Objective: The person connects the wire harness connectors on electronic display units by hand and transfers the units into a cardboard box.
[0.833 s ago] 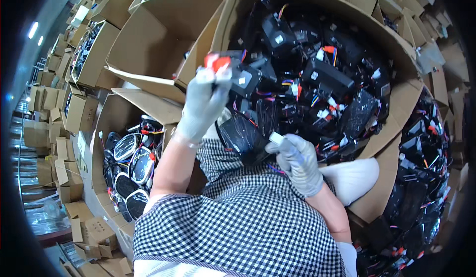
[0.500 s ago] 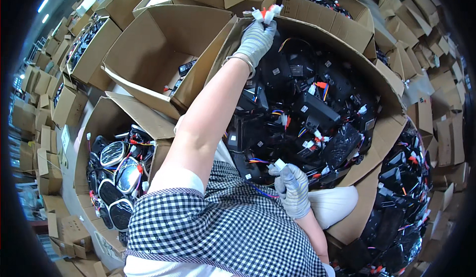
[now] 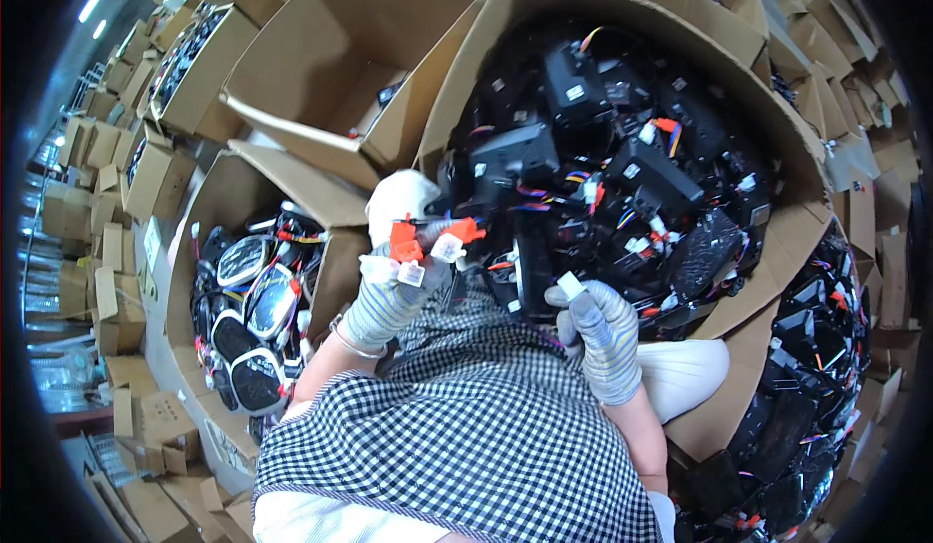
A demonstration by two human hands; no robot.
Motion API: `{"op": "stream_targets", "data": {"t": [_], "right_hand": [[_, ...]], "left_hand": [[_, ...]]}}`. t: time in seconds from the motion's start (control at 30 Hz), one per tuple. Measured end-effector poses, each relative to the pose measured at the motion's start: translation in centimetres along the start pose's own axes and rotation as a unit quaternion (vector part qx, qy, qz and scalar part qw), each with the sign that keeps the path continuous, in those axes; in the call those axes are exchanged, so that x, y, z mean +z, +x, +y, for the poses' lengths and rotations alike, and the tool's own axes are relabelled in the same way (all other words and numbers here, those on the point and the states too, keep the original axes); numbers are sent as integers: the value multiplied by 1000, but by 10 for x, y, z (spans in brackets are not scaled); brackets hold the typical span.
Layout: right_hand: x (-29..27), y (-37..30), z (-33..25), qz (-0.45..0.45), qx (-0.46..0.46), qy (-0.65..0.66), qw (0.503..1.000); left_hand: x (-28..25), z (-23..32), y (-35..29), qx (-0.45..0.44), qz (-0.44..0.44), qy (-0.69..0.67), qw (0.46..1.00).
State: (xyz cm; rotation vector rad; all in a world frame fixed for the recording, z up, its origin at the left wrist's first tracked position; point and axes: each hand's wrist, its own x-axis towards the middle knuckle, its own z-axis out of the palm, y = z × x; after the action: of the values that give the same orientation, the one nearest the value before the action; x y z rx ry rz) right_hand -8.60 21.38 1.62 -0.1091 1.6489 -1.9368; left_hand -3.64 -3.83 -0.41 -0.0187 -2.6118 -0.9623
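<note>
My left hand (image 3: pixel 398 295), in a striped work glove, is closed on a bunch of wire connectors (image 3: pixel 418 246) with white and orange-red plugs. It is in front of my checked apron, near the left edge of a large cardboard box (image 3: pixel 777 276). My right hand (image 3: pixel 598 334), gloved alike, pinches a white wire connector (image 3: pixel 571 285) between thumb and fingers at the box's near side. Black plastic housings (image 3: pixel 651 183) with coloured wires and white and red plugs fill that box. Whether the held connectors are attached to housings is hidden.
On the left stands a box of oval, pale-rimmed parts (image 3: pixel 260 380). Behind it a deeper carton (image 3: pixel 321 57) has a few dark pieces at its bottom. More black parts (image 3: pixel 787 387) lie at the lower right. My white-covered knee (image 3: pixel 690 378) presses near the box flap.
My left hand has come back from the box's far left corner towards my body, still holding its connectors. My right hand keeps its pinch on the white connector. The view has shifted slightly.
</note>
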Motion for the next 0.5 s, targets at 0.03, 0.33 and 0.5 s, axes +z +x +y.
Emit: {"op": "stream_targets", "data": {"t": [0.03, 0.33, 0.5], "right_hand": [[6, 1, -4, -24, -3, -27, 999], [50, 29, -2, -109, -256, -324, 904], [48, 34, -16, -210, -301, -515, 774]], "left_hand": [[9, -31, -33, 32, -3, 96, 995], [-30, -2, -52, 54, -142, -75, 986], [-29, -13, -59, -106, -233, -234, 938]]}}
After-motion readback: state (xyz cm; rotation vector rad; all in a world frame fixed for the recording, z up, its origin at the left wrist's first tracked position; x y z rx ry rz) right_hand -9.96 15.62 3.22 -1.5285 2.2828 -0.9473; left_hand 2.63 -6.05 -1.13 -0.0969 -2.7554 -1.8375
